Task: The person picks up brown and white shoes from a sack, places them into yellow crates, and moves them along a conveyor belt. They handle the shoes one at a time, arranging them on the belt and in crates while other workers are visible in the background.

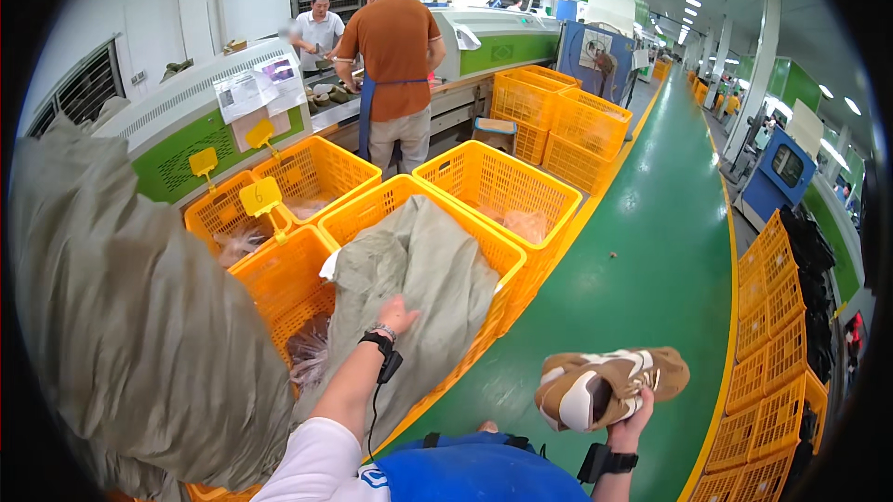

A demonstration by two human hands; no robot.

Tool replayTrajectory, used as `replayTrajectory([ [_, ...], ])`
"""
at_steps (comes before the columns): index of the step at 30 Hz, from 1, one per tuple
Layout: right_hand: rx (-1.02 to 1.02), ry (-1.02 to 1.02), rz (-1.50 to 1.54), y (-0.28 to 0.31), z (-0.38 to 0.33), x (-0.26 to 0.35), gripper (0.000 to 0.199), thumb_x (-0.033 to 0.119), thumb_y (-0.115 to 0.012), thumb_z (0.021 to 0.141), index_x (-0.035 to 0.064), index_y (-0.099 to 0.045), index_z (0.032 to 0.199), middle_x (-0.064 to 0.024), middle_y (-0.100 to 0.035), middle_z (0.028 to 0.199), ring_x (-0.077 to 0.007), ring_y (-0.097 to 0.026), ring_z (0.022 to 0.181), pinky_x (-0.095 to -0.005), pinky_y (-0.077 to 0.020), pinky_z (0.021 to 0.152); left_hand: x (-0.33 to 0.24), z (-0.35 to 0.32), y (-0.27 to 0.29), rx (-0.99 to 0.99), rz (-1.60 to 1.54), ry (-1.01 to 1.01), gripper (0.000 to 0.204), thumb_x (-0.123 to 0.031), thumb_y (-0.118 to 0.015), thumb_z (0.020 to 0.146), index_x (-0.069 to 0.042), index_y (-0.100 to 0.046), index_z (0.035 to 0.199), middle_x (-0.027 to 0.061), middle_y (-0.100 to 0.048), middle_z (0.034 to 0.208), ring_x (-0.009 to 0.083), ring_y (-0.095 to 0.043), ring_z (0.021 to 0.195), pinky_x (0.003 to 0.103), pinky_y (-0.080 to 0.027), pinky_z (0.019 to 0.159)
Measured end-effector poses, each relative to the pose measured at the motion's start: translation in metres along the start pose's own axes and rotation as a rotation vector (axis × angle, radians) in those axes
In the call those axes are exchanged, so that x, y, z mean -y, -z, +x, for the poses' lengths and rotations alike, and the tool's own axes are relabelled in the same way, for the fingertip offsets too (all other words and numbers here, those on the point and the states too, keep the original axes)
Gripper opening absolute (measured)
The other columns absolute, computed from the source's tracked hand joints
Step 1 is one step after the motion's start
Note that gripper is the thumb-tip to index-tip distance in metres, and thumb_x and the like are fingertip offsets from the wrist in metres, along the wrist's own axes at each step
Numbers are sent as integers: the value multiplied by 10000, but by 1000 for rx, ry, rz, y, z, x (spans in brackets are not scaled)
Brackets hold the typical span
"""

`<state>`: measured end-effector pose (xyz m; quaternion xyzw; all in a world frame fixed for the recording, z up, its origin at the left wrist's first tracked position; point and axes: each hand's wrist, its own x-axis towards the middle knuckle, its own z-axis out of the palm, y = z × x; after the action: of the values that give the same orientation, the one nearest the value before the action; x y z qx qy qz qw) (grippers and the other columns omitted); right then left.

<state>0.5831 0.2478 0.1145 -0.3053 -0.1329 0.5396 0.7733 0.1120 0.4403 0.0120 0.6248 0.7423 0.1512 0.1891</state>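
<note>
R hand [631, 423]: closed on the near side of the shoe; grip sits around midfoot, toward the toe end.
Shoe [605, 390]: tan/brown w/ white panels, laced; in R hand, held up over the green floor [670, 223], right of the crates. Can't tell if it's 1 or a pair stacked.
Shoe vs hands: lies just beyond R hand & reaches off to its left; R hand touching, so nearer; L hand well apart, up-left of it.
Shoe axis: long axis approx L–R across the person's front, slight rise to the right; toe pts right, heel pts left toward the crates, opening faces up & back to the person.
L hand [398, 316]: fingers on the cloth; can't tell if pinching it or just resting.
Cloth [419, 255]: grey-green, creased, draped over the orange crate [516, 267]; long way runs from the crate's far end back to the person.
Beyond: open crate [567, 195] w/ clear plastic inside, next to the draped one.
</note>
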Motion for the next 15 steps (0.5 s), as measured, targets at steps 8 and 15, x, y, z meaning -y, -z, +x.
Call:
replayTrajectory([
  [8,155,-156,-145,-70,146,-19,442,259,-524,819,17,-497,1189,-113,-597,1100,-252,-594,986,-396,-489,870,-85,72,-33,-47,-1,-202,178,-140,-509,796,-56,-663,823,200,-644,833,353,-640,793,440,-512,659],
  [15,171,-342,-294,-150,242,-58,436,292,-532,788,18,-533,1128,-109,-625,1041,-247,-611,924,-374,-502,823,-202,120,-94,882,-1624,-124,441,-231,-521,929,-41,-382,1301,39,-540,1156,148,-525,957,315,-464,797],
])
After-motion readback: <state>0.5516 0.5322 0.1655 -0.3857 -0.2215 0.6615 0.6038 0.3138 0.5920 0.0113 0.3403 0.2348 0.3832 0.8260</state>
